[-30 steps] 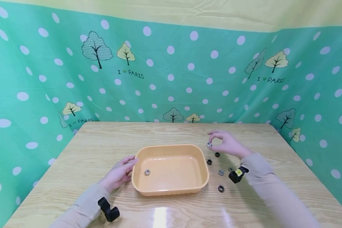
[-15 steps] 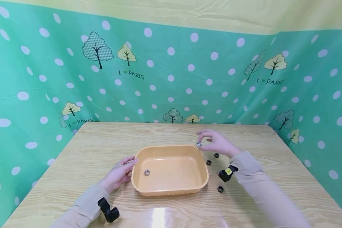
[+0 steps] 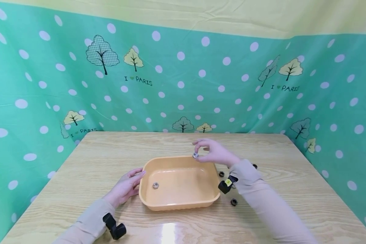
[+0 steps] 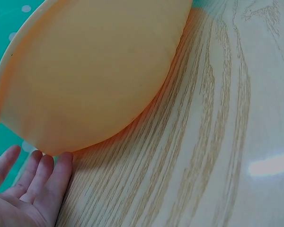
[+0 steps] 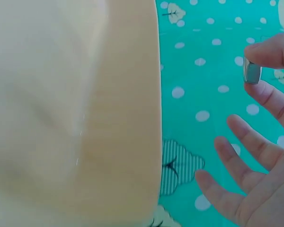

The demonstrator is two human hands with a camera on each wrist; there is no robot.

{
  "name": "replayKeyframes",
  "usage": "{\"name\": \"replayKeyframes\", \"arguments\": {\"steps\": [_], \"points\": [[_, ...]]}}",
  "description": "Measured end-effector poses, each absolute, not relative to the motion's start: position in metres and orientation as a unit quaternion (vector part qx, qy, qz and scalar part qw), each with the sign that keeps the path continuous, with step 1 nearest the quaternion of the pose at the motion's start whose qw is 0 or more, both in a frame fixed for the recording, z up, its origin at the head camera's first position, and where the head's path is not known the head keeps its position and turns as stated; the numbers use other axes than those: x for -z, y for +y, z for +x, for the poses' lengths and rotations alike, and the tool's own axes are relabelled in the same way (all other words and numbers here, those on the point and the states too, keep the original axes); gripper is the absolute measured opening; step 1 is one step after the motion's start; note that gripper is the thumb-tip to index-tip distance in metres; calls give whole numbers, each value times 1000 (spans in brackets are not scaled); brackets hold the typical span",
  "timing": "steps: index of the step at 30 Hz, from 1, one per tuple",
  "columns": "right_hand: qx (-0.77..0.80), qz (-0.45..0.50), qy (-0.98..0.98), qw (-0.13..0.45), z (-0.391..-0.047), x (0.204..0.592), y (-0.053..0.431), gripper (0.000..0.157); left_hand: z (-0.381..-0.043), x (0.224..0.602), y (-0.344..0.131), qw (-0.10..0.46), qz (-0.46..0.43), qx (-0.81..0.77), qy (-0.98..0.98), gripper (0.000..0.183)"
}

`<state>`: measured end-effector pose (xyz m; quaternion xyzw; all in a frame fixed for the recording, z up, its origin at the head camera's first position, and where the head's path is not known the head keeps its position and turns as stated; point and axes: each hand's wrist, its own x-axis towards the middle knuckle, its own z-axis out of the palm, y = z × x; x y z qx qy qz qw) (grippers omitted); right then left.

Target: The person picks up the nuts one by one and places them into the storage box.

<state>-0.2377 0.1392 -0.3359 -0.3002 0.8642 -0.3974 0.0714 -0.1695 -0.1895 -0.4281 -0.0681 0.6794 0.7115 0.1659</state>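
Head view, right of centre: a silver nut [image 3: 195, 155] sits against the line of the basin's back rim, pinched between my thumb and index finger. It is well off the table, but I cannot tell whether it is over the basin or behind the rim. My right hand [image 3: 215, 153] comes in from the right; in the right wrist view, at upper right, the pinch is plain and the other three fingers spread apart.

At the middle of the head view stands the orange basin [image 3: 180, 184], with another nut [image 3: 155, 185] lying on its floor toward the left. My left hand [image 3: 126, 187] holds the basin's left side, thumb at the rim, fingers against the outer wall.

Right of the basin, a dark nut [image 3: 221, 174] lies just beside it, a second dark nut [image 3: 234, 202] lower down, and a third dark nut [image 3: 255, 166] peeks past my sleeve [image 3: 253, 183]. All rest on the wood-grain table [image 3: 134, 223], with green dotted cloth [image 3: 170, 74] filling the upper frame.
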Motion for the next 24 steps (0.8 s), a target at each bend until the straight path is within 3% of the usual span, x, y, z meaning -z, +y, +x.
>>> {"name": "replayKeyframes", "arguments": {"steps": [24], "points": [[443,-368,810,110,-241,351,81,7,-167,427,-188,163,-66,-708,684,64]]}}
